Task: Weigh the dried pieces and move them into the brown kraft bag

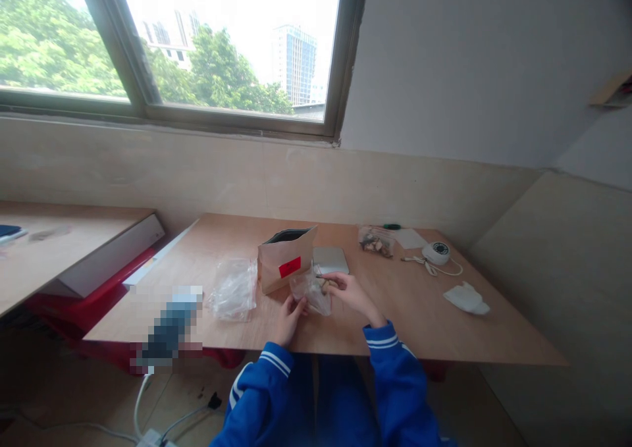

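Note:
My left hand [289, 316] pinches the near left side of a small clear plastic bag [318, 299] above the table's front part. At the bag's upper right, my right hand [344, 289] has its fingertips closed around a small brownish piece [326, 284], too small to name. Just behind the bag stands an open brown paper pouch [273, 266] with a red label [289, 267] on its front. To the left of the pouch lies a stack of clear plastic bags [233, 292]. A flat silver-grey object [332, 261] rests behind my right hand, partly hidden by the pouch.
At the back right are a clear bag of brownish pieces [376, 242], a green-handled tool [392, 226], a white paper [411, 238] and a white dome camera [436, 253] with its cable. A crumpled white tissue [467, 298] lies farther right. A blurred-out object [170, 325] sits at the left edge.

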A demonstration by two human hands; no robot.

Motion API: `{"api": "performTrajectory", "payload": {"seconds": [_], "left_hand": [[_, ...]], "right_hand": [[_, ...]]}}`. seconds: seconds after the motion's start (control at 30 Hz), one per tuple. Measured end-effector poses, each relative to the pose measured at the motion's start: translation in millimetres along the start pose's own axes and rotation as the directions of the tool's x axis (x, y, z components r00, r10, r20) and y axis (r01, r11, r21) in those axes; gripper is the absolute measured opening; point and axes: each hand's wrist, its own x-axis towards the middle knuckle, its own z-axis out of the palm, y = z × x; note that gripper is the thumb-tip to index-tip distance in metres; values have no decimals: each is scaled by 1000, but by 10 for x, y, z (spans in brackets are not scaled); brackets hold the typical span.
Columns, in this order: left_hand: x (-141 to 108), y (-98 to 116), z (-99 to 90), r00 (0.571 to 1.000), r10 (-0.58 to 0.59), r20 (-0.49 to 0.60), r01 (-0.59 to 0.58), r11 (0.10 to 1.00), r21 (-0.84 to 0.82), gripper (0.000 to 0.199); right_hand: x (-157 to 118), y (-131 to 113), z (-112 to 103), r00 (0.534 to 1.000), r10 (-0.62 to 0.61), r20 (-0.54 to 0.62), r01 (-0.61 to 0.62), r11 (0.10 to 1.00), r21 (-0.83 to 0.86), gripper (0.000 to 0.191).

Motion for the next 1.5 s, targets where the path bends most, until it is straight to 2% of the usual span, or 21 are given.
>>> {"api": "performTrajectory", "payload": {"seconds": [0.13,0.23,0.3,0.47,0.6,0.77,0.97,1.03,1.13,1.2,1.27,1.37,1.43,1.5], "left_hand": [[5,-23,-3,1000,-10,-7,10,1000,1,39],[13,-38,-8,1000,-21,-10,21,1000,5,39],[18,-45,-12,1000,-23,-13,23,1000,4,39],[28,-49,-14,1000,-19,-9,19,1000,-1,38],[31,-51,-6,1000,-18,-19,18,1000,1,38],[40,-55,-11,999,-35,-10,35,999,13,36],[48,12,3,998,-56,-8,56,998,-10,32],[46,40,12,998,-60,-8,60,998,-25,32],[45,45,15,998,-58,-19,58,998,-24,33],[48,24,9,998,-60,-25,60,998,-23,34],[54,0,0,998,-60,-21,60,998,-29,34],[65,-20,-14,998,-58,-9,57,998,-35,33],[70,-20,-18,998,-64,-13,63,997,-39,35],[68,-15,-19,997,-76,-13,75,996,-42,36]], "right_hand": [[88,-47,-95,1000,-22,-9,21,997,-68,32],[214,-213,-177,984,-149,-93,136,981,-138,30],[309,-415,-185,953,-262,-150,243,961,-134,31],[533,-950,19,866,-470,-170,460,883,-96,31],[718,-1054,257,825,-549,-132,535,835,-124,29],[869,-887,430,803,-595,-47,573,791,-216,25],[818,-794,468,797,-604,10,569,743,-352,28],[747,-788,464,787,-616,-25,565,737,-371,29],[591,-667,426,791,-577,-203,498,800,-334,29],[473,-456,379,820,-467,-330,394,880,-267,27],[361,-164,329,876,-305,-373,250,950,-189,25],[211,259,284,971,-106,-215,69,983,-170,22],[127,429,289,994,-33,-103,11,977,-213,24],[69,494,315,997,-15,-73,-4,968,-250,27]]}}
